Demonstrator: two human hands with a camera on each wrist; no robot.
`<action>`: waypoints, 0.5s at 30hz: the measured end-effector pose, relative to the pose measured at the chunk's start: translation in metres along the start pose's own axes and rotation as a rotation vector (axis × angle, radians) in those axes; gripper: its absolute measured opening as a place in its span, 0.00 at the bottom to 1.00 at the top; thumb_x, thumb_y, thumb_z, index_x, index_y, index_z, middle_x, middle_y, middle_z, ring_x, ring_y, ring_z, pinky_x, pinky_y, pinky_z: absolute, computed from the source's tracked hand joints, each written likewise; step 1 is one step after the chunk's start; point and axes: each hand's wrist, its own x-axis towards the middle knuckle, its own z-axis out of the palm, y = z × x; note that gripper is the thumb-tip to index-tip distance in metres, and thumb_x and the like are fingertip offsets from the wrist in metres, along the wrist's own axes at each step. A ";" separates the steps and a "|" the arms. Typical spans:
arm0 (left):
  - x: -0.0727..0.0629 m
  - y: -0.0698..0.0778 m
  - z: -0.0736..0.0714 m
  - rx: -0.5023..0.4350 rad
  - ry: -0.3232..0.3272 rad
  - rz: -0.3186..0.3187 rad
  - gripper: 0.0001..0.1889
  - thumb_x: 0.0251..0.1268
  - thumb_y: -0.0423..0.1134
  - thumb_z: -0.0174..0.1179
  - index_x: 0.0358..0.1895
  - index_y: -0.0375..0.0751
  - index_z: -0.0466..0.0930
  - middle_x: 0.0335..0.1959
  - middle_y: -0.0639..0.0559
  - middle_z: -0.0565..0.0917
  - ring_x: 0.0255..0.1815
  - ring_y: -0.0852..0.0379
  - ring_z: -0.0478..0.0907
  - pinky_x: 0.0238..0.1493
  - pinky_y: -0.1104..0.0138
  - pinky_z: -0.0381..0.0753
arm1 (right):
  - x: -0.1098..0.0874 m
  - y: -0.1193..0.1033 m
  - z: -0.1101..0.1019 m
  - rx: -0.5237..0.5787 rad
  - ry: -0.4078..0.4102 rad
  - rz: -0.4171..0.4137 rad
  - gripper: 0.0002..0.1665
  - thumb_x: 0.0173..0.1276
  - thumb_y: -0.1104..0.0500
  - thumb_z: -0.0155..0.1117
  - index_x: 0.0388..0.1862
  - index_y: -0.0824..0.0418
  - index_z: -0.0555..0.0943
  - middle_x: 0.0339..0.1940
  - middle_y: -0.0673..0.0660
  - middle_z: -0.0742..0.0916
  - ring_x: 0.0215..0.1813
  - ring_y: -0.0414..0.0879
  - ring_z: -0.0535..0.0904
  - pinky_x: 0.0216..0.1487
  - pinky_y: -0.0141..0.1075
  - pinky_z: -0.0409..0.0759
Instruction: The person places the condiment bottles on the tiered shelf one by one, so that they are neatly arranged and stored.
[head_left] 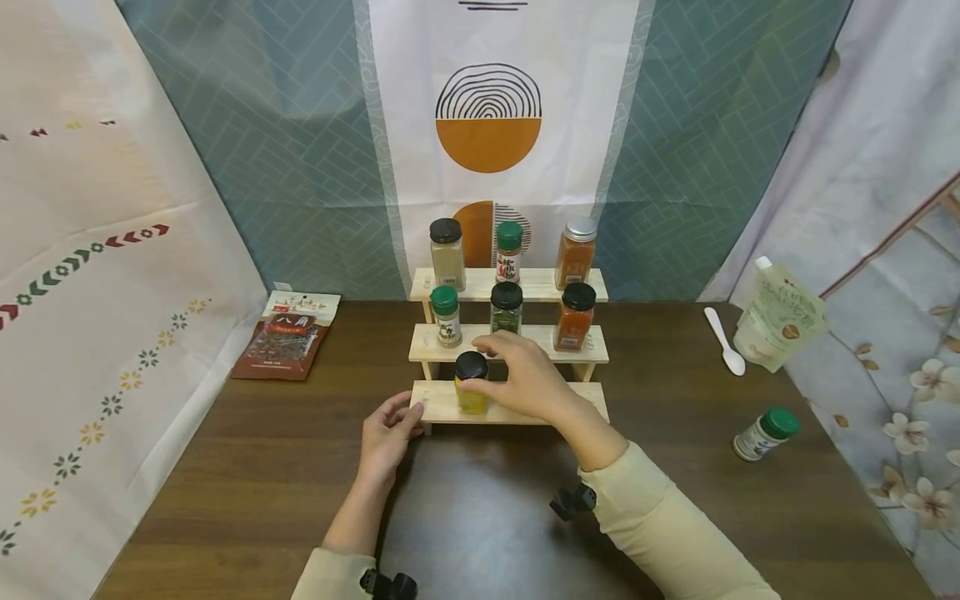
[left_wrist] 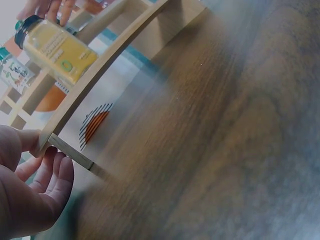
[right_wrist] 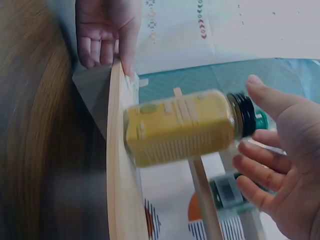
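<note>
A three-step wooden spice rack stands against the back cloth. My left hand grips the left end of its lowest step, thumb on top and fingers curled beneath, as the left wrist view shows. On that step, left of its middle, a jar of yellow powder with a black lid stands upright. My right hand is around the lid with thumb and fingers spread apart; in the right wrist view gaps show between the fingers and the jar.
The middle step holds a green-capped shaker, a green herb jar and a red spice jar. Three more jars stand on top. A brown spice packet lies left; a white spoon, a pouch and a lying green-capped shaker are right.
</note>
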 end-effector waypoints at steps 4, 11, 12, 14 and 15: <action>0.000 0.001 0.000 -0.007 -0.007 0.002 0.22 0.70 0.34 0.66 0.63 0.29 0.76 0.37 0.44 0.87 0.31 0.56 0.83 0.36 0.68 0.85 | -0.013 0.010 -0.008 0.035 0.059 -0.008 0.33 0.61 0.47 0.79 0.60 0.62 0.82 0.50 0.55 0.86 0.51 0.49 0.82 0.52 0.46 0.82; 0.000 0.001 0.001 0.001 0.005 0.018 0.21 0.69 0.34 0.66 0.61 0.29 0.77 0.37 0.44 0.87 0.31 0.56 0.82 0.35 0.69 0.85 | -0.045 0.036 -0.027 0.032 0.113 -0.006 0.26 0.61 0.53 0.79 0.56 0.62 0.84 0.47 0.55 0.88 0.47 0.49 0.84 0.51 0.47 0.84; 0.000 0.001 0.001 0.003 0.007 0.017 0.20 0.69 0.34 0.66 0.61 0.29 0.77 0.36 0.44 0.86 0.31 0.56 0.82 0.35 0.69 0.85 | -0.050 0.040 -0.030 0.032 0.116 0.000 0.26 0.62 0.54 0.78 0.56 0.62 0.84 0.47 0.54 0.88 0.47 0.49 0.84 0.50 0.48 0.84; 0.000 0.001 0.002 0.003 0.012 0.017 0.20 0.70 0.33 0.66 0.61 0.29 0.78 0.36 0.44 0.86 0.31 0.55 0.83 0.35 0.69 0.85 | -0.061 0.047 -0.034 0.031 0.123 0.011 0.24 0.62 0.55 0.78 0.56 0.62 0.84 0.47 0.54 0.88 0.46 0.48 0.85 0.50 0.49 0.85; 0.000 0.000 0.002 0.005 0.014 0.016 0.19 0.70 0.33 0.66 0.60 0.29 0.78 0.36 0.44 0.86 0.31 0.55 0.83 0.35 0.69 0.85 | -0.066 0.050 -0.036 0.033 0.127 0.012 0.24 0.63 0.56 0.78 0.56 0.61 0.84 0.46 0.54 0.88 0.46 0.48 0.85 0.49 0.50 0.85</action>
